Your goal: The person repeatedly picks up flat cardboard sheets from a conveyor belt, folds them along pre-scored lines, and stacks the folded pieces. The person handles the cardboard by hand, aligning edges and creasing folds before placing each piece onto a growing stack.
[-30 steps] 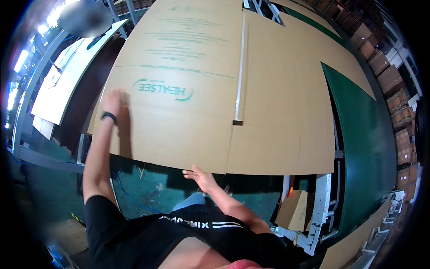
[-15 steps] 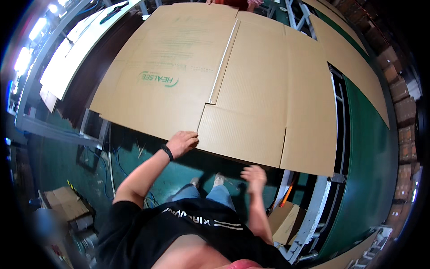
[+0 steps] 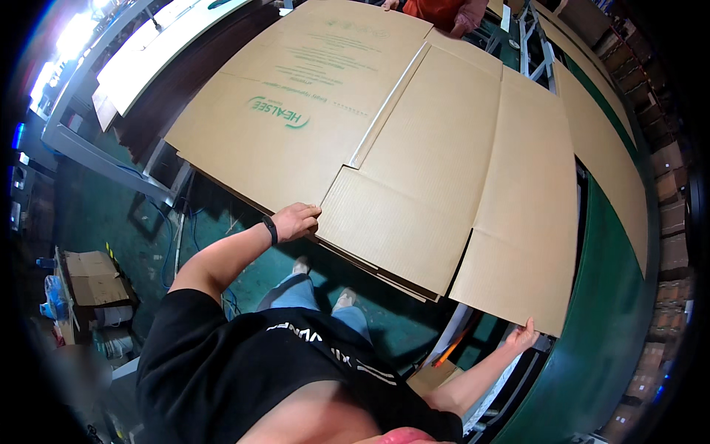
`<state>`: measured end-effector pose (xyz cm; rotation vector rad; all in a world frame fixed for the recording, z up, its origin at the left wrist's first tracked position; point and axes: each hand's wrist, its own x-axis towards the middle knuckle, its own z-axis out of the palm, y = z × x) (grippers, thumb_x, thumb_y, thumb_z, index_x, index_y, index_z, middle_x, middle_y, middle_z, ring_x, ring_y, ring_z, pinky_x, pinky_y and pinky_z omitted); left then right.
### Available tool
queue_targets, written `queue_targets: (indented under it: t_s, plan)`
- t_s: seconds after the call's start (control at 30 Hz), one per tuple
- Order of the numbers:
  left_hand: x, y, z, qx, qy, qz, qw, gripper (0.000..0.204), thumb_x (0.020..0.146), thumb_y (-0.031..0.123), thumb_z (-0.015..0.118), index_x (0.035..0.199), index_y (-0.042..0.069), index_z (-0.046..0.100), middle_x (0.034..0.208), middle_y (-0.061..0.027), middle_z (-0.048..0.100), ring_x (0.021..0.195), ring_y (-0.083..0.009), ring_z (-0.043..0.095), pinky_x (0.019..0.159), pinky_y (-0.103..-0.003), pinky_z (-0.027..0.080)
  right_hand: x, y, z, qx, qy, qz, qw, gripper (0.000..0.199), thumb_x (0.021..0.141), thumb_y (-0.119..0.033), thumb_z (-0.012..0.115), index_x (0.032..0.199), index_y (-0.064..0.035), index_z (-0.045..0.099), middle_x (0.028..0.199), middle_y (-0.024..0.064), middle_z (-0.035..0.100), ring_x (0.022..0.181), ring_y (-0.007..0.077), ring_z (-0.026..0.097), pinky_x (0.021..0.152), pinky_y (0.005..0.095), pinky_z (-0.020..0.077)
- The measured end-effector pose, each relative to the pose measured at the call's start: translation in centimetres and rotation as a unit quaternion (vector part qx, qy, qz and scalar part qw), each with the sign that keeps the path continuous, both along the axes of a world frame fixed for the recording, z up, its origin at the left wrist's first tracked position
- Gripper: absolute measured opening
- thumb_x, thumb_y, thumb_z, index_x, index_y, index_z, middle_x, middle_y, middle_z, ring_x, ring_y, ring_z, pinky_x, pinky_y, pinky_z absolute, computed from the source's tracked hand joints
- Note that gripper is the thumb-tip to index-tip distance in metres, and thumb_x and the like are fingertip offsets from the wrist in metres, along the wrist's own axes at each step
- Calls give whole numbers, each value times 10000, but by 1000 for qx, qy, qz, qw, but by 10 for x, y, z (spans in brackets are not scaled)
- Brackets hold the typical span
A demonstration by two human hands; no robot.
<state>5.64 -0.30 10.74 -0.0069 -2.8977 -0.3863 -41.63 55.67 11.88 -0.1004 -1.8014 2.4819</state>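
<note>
The bare left hand (image 3: 297, 221) is pinching, fingers closed, the near edge of a large, creased brown cardboard sheet (image 3: 403, 211) lying beside a smooth green surface (image 3: 610, 233), while the bare right hand (image 3: 522, 337) is clasping its near-right edge.

A large, flat, brown corrugated cardboard sheet (image 3: 244, 159) bears green printing, upside down from the wearer's side: a bold one-word capital-letter logo (image 3: 279, 112) framed by curved strokes, several smaller lines of text (image 3: 319, 63) beyond it, and small symbols (image 3: 359, 29) near the far edge. White capital lettering (image 3: 296, 334), partly creased, crosses the black short-sleeved fabric T-shirt (image 3: 237, 355), beside white stripes (image 3: 376, 374).
</note>
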Motion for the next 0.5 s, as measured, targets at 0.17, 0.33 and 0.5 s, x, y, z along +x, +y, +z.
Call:
queue_targets:
  t_s: [0.17,0.33,0.5]
  plan:
    - [3,-5,-10,34,-6,5,999,362,679,134,729,1004,98,573,1231,-138,551,1106,-330,549,953,-414,452,123,-115,159,187,217,35,958,449,766,71,649,1198,47,530,1142,125,599,1017,220,588,897,338,483]
    - [4,-15,-26,62,28,0,998,406,716,172,735,1080,96,572,1279,-114,545,1171,-298,525,971,-408,437,197,-239,197,233,332,150,901,474,769,56,633,1231,56,525,1258,160,549,1130,235,550,982,377,432]
    - [9,-21,-37,96,67,-3,993,337,804,235,682,1090,90,580,1272,-105,551,1173,-286,520,971,-425,425,275,-347,156,384,503,364,684,505,853,-5,558,1345,24,450,1443,255,370,1344,418,352,1121,505,271]
